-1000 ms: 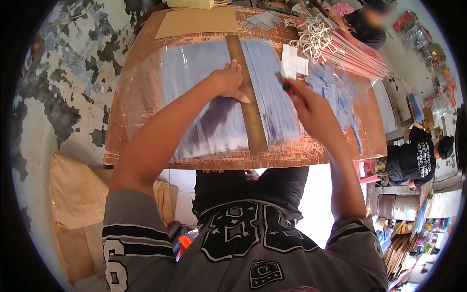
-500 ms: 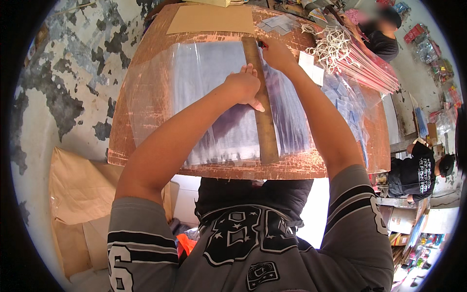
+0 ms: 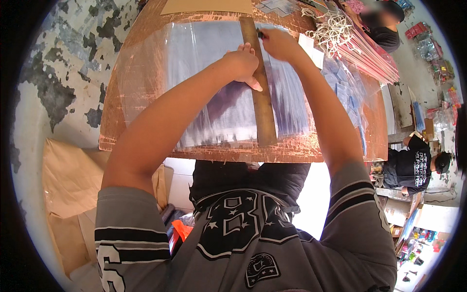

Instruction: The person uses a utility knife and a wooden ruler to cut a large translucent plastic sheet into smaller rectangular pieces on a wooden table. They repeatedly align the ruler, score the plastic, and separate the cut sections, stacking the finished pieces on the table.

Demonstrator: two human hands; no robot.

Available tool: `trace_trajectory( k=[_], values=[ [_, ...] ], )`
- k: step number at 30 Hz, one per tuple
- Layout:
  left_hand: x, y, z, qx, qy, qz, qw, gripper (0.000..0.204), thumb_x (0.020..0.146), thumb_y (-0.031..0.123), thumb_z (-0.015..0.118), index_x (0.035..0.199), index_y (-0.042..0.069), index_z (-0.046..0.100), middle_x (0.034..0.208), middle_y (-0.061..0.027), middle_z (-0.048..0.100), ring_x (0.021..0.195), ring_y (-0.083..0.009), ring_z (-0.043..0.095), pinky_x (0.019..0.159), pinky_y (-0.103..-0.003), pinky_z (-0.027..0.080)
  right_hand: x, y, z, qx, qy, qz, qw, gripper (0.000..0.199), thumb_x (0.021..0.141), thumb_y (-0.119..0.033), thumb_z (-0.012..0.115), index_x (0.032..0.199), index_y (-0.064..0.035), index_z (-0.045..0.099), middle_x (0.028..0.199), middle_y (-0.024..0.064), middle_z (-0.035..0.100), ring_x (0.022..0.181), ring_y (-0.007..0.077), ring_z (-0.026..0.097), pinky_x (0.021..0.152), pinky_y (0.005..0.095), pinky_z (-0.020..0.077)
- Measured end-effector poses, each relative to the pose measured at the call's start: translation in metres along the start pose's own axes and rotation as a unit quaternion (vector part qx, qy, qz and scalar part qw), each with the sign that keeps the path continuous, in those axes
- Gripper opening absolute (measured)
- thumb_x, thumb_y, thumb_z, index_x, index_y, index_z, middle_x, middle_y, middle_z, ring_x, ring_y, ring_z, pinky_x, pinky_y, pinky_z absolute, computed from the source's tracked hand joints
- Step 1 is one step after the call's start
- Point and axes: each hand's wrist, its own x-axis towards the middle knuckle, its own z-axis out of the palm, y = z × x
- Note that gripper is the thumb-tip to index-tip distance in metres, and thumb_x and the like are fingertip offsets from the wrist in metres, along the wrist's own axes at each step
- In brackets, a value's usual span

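Observation:
A long brown wooden strip [image 3: 264, 114] lies lengthwise over clear plastic sheeting [image 3: 202, 44] on the table. My left hand [image 3: 242, 64] presses on the strip near its middle, thumb and fingers spread, holding nothing. Close to the strip's far end, on its right side, my right hand [image 3: 282, 45] is closed round a small dark tool [image 3: 261, 34]. Only the tool's dark tip shows beside the strip; my fingers hide the rest, so I cannot tell its exact kind. The sheeting lies flat on both sides of the strip, with wrinkles at the right.
The worn reddish-brown table [image 3: 114, 114] ends just in front of me. Brown board [image 3: 209, 6] lies at the far edge. To the right are pink sticks with white cords [image 3: 335, 41] and bluish plastic pieces [image 3: 345, 92]. Two people work farther right; brown paper [image 3: 68, 185] stands at lower left.
My right hand has slid slightly toward me along the strip with the dark tool. My left hand stays pressed at the same place. The whole view has shifted, so the table sits higher.

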Motion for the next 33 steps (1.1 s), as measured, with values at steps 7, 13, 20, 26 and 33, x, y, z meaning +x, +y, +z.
trace_trajectory(
  k=[7, 13, 20, 26, 33],
  values=[
    [-0.009, 0.001, -0.012, 0.032, -0.026, -0.003, 0.999, 0.142, 0.076, 0.077, 0.079, 0.158, -0.023, 0.02, 0.169, -0.0425, 0.016, 0.16, -0.049, 0.023, 0.128, -0.049, 0.035, -0.187, -0.08, -0.033, 0.052, -0.03, 0.087, 0.994, 0.042, 0.105, -0.018, 0.053, 0.146, -0.0115, 0.06, 0.095, 0.0275, 0.074, 0.084, 0.0509, 0.071, 0.078, 0.0581, 0.0564],
    [-0.004, 0.007, -0.017, 0.032, -0.053, -0.002, 0.998, 0.142, 0.077, 0.076, 0.079, 0.16, -0.021, 0.018, 0.171, -0.0406, 0.012, 0.162, -0.048, 0.019, 0.129, -0.049, 0.032, -0.323, -0.116, -0.061, 0.059, -0.107, 0.113, 0.986, 0.054, 0.105, -0.018, 0.056, 0.158, -0.0157, 0.046, 0.072, 0.0245, 0.069, 0.069, 0.0456, 0.072, 0.067, 0.0566, 0.0567],
    [-0.009, 0.001, -0.016, 0.018, -0.054, -0.004, 0.998, 0.143, 0.077, 0.076, 0.08, 0.161, -0.02, 0.015, 0.172, -0.0402, 0.009, 0.163, -0.0467, 0.016, 0.131, -0.048, 0.028, -0.337, -0.116, -0.109, 0.169, -0.005, 0.133, 0.977, 0.048, 0.108, -0.013, 0.053, 0.155, -0.0162, 0.053, 0.096, 0.0223, 0.077, 0.08, 0.0438, 0.075, 0.074, 0.0535, 0.0579],
    [-0.01, 0.001, -0.021, 0.014, -0.048, 0.009, 0.999, 0.145, 0.076, 0.076, 0.081, 0.161, -0.021, 0.016, 0.172, -0.0403, 0.009, 0.163, -0.0473, 0.016, 0.131, -0.048, 0.028, -0.23, -0.051, -0.077, 0.183, 0.126, 0.077, 0.972, 0.044, 0.104, -0.011, 0.056, 0.147, -0.0131, 0.06, 0.111, 0.0249, 0.075, 0.099, 0.0476, 0.072, 0.084, 0.052, 0.0566],
    [-0.014, 0.006, -0.018, 0.003, -0.03, -0.002, 1.0, 0.143, 0.076, 0.074, 0.081, 0.161, -0.02, 0.017, 0.172, -0.039, 0.012, 0.163, -0.0464, 0.018, 0.128, -0.049, 0.033, -0.055, 0.006, -0.023, 0.108, 0.135, 0.032, 0.984, 0.041, 0.101, -0.018, 0.06, 0.141, -0.0106, 0.065, 0.117, 0.0245, 0.074, 0.107, 0.0442, 0.072, 0.092, 0.0492, 0.0562]
  ],
)
